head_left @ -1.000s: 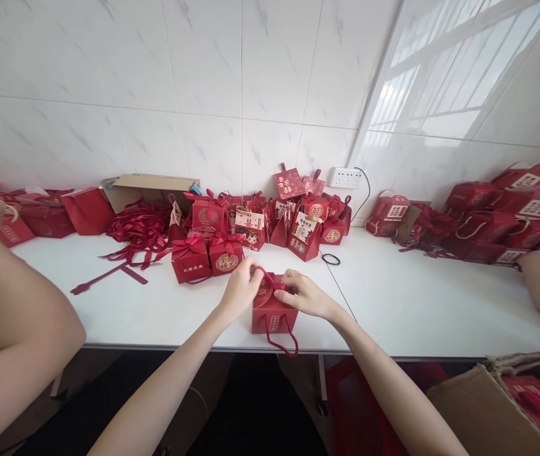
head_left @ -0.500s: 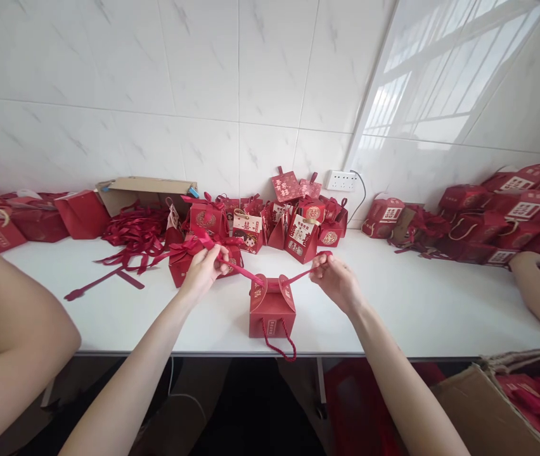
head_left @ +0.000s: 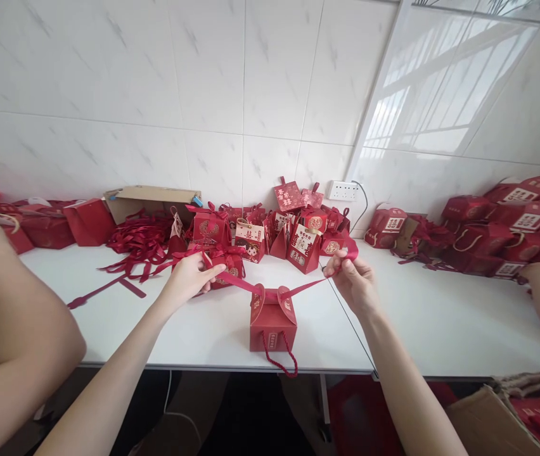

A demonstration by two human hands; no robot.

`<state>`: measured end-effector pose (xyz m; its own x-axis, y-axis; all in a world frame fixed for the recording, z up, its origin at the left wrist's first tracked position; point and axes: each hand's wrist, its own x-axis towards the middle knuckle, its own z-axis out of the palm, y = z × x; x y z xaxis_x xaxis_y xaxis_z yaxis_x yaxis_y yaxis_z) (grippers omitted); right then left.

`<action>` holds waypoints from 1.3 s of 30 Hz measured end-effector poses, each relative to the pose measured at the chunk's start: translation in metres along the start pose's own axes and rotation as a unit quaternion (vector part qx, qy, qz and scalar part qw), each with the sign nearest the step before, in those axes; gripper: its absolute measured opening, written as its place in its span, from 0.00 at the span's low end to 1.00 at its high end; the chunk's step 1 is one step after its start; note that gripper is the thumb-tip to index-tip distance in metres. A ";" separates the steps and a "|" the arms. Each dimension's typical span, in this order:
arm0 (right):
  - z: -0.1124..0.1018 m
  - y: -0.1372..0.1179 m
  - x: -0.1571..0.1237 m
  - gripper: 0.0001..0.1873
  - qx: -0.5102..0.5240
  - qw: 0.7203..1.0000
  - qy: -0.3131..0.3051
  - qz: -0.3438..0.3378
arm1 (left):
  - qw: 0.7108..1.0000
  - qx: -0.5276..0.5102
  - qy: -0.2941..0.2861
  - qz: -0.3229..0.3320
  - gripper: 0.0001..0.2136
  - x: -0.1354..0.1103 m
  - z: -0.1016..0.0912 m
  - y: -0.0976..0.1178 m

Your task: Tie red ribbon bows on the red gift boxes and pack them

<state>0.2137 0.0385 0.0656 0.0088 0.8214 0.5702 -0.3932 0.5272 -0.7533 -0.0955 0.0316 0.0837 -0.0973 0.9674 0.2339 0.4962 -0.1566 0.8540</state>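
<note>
A small red gift box (head_left: 272,329) stands upright near the table's front edge, its red cord handle (head_left: 281,363) drooping over that edge. A red ribbon (head_left: 305,289) runs through the two rounded flaps at the box's top and stretches out to both sides. My left hand (head_left: 191,278) pinches one end, left of the box and in front of a red box with a bow. My right hand (head_left: 352,275) is closed on the other end, a loop of ribbon showing above its fingers. Neither hand touches the box itself.
Decorated red boxes (head_left: 304,244) line the wall behind. A heap of red ribbons (head_left: 141,234) lies to the left by a cardboard piece (head_left: 153,196). Stacked red boxes (head_left: 521,218) and an open carton (head_left: 493,418) are at right. Other people's arms (head_left: 18,316) reach in at both sides.
My hands have drawn further apart, the left one moving left and the right one right, with the ribbon spread wider between them. The view has tilted slightly upward.
</note>
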 end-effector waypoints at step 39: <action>0.080 -0.007 0.036 0.18 -0.085 0.992 -0.064 0.073 | 0.878 -0.446 -0.113 0.130 0.07 0.011 0.060 0.088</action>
<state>0.1436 0.0473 0.1177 -0.1582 0.8630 0.4799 -0.2212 0.4427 -0.8690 -0.0013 0.0399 0.1338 0.1424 0.8745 0.4637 -0.4075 -0.3751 0.8326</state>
